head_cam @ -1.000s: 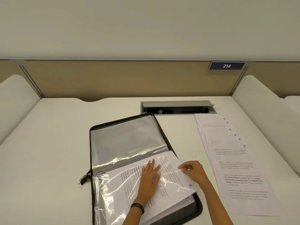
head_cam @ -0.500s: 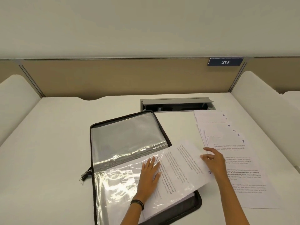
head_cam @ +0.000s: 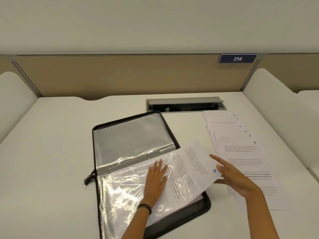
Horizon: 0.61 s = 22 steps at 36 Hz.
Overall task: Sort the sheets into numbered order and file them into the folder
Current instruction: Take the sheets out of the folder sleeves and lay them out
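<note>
White desk (head_cam: 51,152) bears an open folder (head_cam: 131,135) and fanned sheets (head_cam: 241,152).

**Q:** What is the folder (head_cam: 206,204) made of?

**A:** Its border looks like matt black cloth. The sleeves (head_cam: 131,140) inside are clear plastic film, glossy and creased, catching bright glare.

**Q:** And the sheets?

**A:** The sheet marked 8 (head_cam: 198,157) and the fanned sheets (head_cam: 241,147) are smooth, matt white paper with black print and inked numerals.

**Q:** The surroundings?

**A:** The desk (head_cam: 51,161) is smooth, matt and off-white; its material cannot be told. The cable-box lid (head_cam: 184,101) looks like matt grey metal. The partition (head_cam: 112,75) is tan and matt, possibly cloth. The number plate (head_cam: 237,58) is dark blue with a faint sheen. The wristband (head_cam: 145,208) is dark cord.
</note>
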Each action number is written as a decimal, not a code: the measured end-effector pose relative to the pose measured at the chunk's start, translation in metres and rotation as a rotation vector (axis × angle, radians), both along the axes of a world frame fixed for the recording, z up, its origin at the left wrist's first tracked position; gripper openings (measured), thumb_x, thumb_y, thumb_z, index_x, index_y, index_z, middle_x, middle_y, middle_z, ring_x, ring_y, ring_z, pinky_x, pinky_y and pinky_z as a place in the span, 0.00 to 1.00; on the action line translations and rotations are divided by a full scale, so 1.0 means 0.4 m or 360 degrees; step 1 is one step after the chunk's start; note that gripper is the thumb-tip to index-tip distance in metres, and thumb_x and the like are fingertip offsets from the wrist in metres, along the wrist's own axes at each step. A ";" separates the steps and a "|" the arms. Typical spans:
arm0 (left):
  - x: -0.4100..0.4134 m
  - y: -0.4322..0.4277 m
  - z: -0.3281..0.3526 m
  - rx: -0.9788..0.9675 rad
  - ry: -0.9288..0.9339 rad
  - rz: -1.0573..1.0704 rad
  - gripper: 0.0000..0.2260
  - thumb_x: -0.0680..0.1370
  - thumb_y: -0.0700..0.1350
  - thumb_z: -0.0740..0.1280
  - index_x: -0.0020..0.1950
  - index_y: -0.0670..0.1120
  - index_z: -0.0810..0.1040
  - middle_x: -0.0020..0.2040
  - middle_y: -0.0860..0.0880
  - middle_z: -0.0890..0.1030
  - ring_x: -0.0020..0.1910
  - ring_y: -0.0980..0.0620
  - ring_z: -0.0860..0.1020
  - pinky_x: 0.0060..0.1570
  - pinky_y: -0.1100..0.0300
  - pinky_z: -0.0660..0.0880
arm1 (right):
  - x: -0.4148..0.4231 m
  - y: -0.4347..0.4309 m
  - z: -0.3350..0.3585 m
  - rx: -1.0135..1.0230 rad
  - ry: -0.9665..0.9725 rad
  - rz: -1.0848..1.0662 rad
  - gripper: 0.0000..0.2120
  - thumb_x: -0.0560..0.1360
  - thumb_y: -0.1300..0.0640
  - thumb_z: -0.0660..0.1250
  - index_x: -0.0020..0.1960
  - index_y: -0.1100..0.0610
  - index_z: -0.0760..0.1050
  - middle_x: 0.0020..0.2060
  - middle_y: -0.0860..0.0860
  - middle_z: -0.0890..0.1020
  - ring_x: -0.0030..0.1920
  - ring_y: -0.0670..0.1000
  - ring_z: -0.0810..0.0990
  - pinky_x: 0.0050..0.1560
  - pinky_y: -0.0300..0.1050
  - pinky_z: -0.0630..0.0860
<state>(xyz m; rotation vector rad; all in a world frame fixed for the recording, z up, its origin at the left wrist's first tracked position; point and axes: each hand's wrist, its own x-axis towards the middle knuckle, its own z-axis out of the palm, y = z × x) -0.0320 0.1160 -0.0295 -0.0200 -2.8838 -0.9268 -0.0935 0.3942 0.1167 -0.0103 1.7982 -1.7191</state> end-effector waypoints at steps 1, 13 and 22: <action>-0.001 0.000 0.000 -0.0008 0.0004 0.0000 0.27 0.80 0.63 0.38 0.75 0.53 0.55 0.77 0.51 0.50 0.76 0.52 0.45 0.73 0.61 0.34 | 0.010 0.001 -0.003 -0.0033 -0.0039 0.0103 0.43 0.56 0.38 0.79 0.67 0.46 0.68 0.58 0.51 0.81 0.59 0.52 0.80 0.51 0.49 0.80; 0.002 0.001 0.021 -0.0082 -0.0100 -0.0010 0.28 0.78 0.64 0.34 0.74 0.56 0.52 0.77 0.54 0.46 0.77 0.53 0.42 0.71 0.63 0.31 | 0.069 -0.080 -0.072 0.0511 -0.0354 0.0466 0.17 0.72 0.55 0.71 0.59 0.57 0.74 0.48 0.56 0.85 0.49 0.54 0.84 0.53 0.50 0.80; -0.002 0.003 0.033 0.0010 -0.0123 0.0005 0.28 0.76 0.66 0.39 0.73 0.56 0.52 0.76 0.55 0.46 0.76 0.54 0.42 0.69 0.67 0.30 | 0.080 -0.097 -0.098 0.0496 -0.0275 0.0201 0.14 0.77 0.56 0.65 0.62 0.53 0.67 0.48 0.52 0.83 0.44 0.54 0.85 0.44 0.46 0.82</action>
